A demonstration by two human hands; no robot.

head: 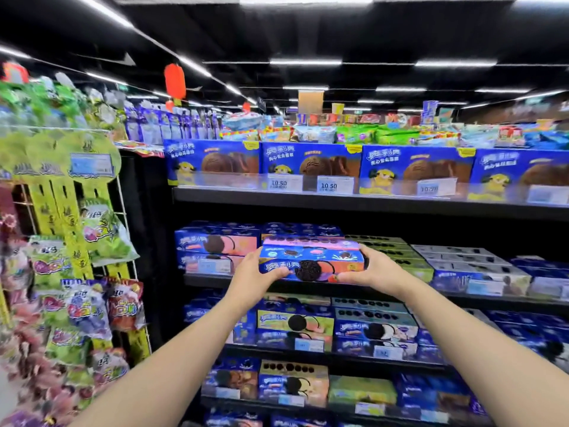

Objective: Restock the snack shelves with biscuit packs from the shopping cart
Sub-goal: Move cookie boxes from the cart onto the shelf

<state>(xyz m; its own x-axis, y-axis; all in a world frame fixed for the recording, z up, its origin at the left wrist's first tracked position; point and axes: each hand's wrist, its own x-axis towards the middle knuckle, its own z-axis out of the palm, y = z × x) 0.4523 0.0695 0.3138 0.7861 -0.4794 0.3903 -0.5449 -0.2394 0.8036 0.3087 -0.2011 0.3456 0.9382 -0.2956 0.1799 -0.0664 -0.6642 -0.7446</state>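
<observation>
Two hands on one biscuit pack [311, 261]: left hand [255, 274] grips its left end, thumb laid across the blue front face, other fingers curled round the back and hidden; right hand [374, 268] grips the right end, thumb along the lower front edge, fingers over the top corner, tips out of sight. Pack is held level, long side to the camera, at the front edge of the second shelf [209, 280] from the top, between a blue-and-pink stack [215, 245] on its left and green-sided boxes [388, 251] on its right. Can't tell if its base touches the shelf, the hands cover the underside. Pink-topped box [311, 241] sits right behind it; unclear whether that one is separate or stacked on the held pack. Top shelf [369, 203] carries large blue boxes [311, 161]; two price tags [328, 186] read 10.50, the rest are too blurred to read. Lower shelves are soft, labels illegible. Hanging snack rack [70, 211] at left is smeared. Both forearms are cut off by the bottom edge
</observation>
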